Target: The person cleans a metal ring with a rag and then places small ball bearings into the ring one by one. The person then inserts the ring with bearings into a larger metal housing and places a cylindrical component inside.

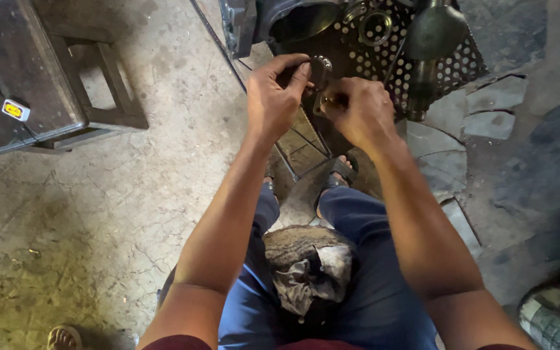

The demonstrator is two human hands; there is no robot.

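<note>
Left hand (279, 97) pinching metal ring (323, 67), right hand (358, 111) just beside, clenched on small brass part (329, 100)

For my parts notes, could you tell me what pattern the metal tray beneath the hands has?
The metal tray is dark, with rows of round holes; head view.

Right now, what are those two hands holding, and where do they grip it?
Left hand pinches a dark metal ring by its rim; right hand closes around a small brass-coloured part.

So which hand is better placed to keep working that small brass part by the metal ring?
Probably the right hand: its fingers already pinch the small brass part. The left hand is curled on the metal ring beside it, steadying it.
</note>
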